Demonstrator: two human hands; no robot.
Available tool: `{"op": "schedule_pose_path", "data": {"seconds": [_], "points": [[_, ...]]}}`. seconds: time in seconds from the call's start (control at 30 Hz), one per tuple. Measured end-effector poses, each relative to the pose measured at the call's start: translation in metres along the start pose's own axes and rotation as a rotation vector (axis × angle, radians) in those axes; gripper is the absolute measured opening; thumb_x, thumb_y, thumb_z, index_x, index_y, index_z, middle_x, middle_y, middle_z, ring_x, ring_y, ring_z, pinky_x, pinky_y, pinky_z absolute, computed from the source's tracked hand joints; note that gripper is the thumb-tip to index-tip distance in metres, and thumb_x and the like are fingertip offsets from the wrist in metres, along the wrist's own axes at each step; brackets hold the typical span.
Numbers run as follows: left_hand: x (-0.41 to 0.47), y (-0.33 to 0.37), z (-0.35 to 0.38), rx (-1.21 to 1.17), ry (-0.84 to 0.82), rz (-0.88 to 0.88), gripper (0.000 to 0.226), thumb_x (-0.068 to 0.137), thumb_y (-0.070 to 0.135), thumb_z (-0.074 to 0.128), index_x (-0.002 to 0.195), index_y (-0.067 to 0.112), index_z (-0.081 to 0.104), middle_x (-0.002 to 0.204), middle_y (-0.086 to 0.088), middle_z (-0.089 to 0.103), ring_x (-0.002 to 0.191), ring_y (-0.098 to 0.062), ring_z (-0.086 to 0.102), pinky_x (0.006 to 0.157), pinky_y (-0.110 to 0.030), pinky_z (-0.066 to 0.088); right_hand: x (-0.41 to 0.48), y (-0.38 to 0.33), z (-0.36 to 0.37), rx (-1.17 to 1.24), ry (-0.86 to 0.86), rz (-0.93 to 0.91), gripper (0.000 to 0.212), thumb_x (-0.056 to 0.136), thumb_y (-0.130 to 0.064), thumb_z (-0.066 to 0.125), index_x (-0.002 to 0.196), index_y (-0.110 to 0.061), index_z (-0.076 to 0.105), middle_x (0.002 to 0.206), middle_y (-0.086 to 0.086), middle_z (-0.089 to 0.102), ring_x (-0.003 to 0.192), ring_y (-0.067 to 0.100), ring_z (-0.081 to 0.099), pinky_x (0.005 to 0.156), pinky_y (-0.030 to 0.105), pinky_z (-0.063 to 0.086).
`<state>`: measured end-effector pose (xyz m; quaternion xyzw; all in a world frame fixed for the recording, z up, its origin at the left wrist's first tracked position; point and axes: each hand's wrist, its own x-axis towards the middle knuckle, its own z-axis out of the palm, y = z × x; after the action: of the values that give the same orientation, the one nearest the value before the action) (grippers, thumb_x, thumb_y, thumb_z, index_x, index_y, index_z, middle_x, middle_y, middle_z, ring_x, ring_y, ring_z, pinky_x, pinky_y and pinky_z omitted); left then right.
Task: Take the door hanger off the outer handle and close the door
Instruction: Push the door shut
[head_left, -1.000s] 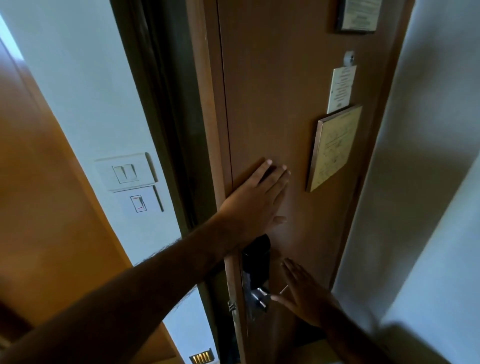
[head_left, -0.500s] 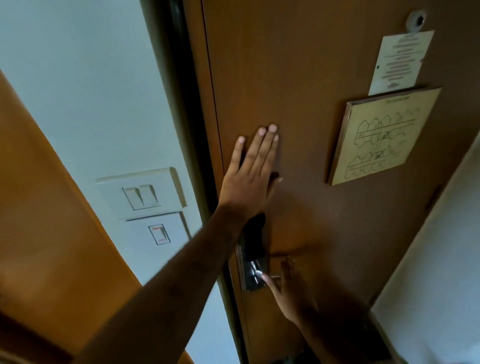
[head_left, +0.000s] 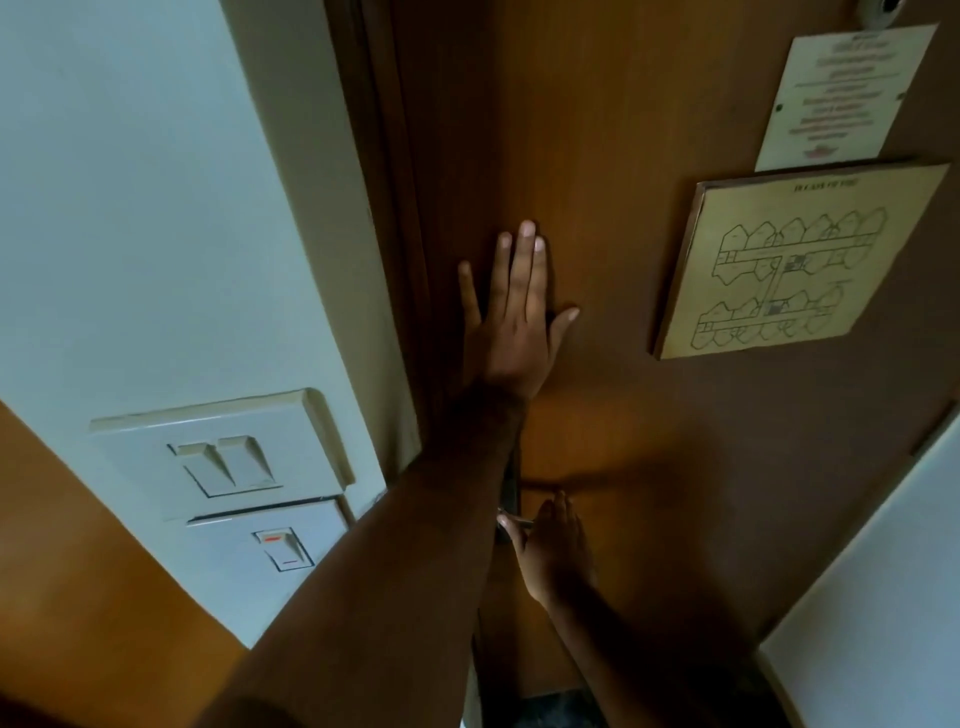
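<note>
The brown wooden door (head_left: 649, 441) fills the middle of the head view, its edge lying against the dark frame (head_left: 395, 208) with no gap showing. My left hand (head_left: 514, 322) presses flat on the door near that edge, fingers straight and holding nothing. Lower down, my right hand (head_left: 553, 551) rests against the door with fingers extended, its thumb touching the small metal lever (head_left: 519, 522) of the dark lock plate (head_left: 511, 493), which my left forearm mostly hides. No door hanger is visible, and the outer handle is hidden behind the door.
A framed floor plan (head_left: 779, 265) and a paper notice (head_left: 841, 98) hang on the door's right half. On the white wall to the left are a double switch (head_left: 223, 462) and a single switch (head_left: 280, 548). A wooden panel (head_left: 78, 597) stands at lower left, a white wall (head_left: 883, 597) at right.
The door has swung toward the frame under my left hand and the dark gap at its edge has closed. My right hand stayed by the lock.
</note>
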<state>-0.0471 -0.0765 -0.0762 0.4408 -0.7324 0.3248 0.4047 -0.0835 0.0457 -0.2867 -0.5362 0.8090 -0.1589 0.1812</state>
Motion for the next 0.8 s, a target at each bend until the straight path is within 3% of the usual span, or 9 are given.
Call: {"op": "schedule_pose_path", "data": {"seconds": [0.23, 0.5, 0.6, 0.8], "points": [[0.005, -0.004, 0.029, 0.01, 0.063, 0.004, 0.092, 0.104, 0.07, 0.037, 0.165, 0.009, 0.007, 0.173, -0.01, 0.021, 0.161, -0.029, 0.014, 0.128, -0.063, 0.001, 0.015, -0.009, 0.0, -0.036, -0.012, 0.019, 0.105, 0.096, -0.079, 0.02, 0.162, 0.002, 0.007, 0.173, 0.02, 0.004, 0.161, 0.03, 0.005, 0.131, 0.04, 0.009], [0.005, -0.002, 0.036, 0.053, 0.099, 0.006, 0.092, 0.103, 0.07, 0.039, 0.165, 0.007, 0.012, 0.172, -0.012, 0.027, 0.159, -0.031, 0.018, 0.127, -0.065, 0.004, 0.016, -0.006, -0.004, -0.077, -0.007, 0.003, 0.105, 0.096, -0.079, 0.022, 0.162, 0.001, 0.008, 0.173, 0.02, 0.005, 0.161, 0.03, 0.004, 0.131, 0.041, 0.009], [0.006, -0.002, 0.033, 0.072, 0.095, 0.004, 0.09, 0.103, 0.07, 0.039, 0.165, 0.007, 0.022, 0.171, -0.013, 0.03, 0.158, -0.032, 0.021, 0.126, -0.066, 0.01, 0.017, -0.009, -0.009, -0.135, 0.063, -0.027, 0.106, 0.097, -0.077, 0.027, 0.161, 0.003, 0.003, 0.172, 0.024, -0.004, 0.16, 0.034, -0.003, 0.131, 0.044, 0.01], [0.005, -0.003, 0.029, 0.094, 0.029, 0.002, 0.09, 0.105, 0.07, 0.034, 0.165, 0.007, 0.017, 0.173, -0.013, 0.022, 0.16, -0.033, 0.015, 0.126, -0.067, 0.008, 0.005, -0.016, -0.045, -0.229, 0.208, -0.159, 0.095, 0.099, -0.074, 0.031, 0.151, 0.006, 0.04, 0.169, 0.029, -0.018, 0.159, 0.04, -0.012, 0.131, 0.05, 0.007]]}}
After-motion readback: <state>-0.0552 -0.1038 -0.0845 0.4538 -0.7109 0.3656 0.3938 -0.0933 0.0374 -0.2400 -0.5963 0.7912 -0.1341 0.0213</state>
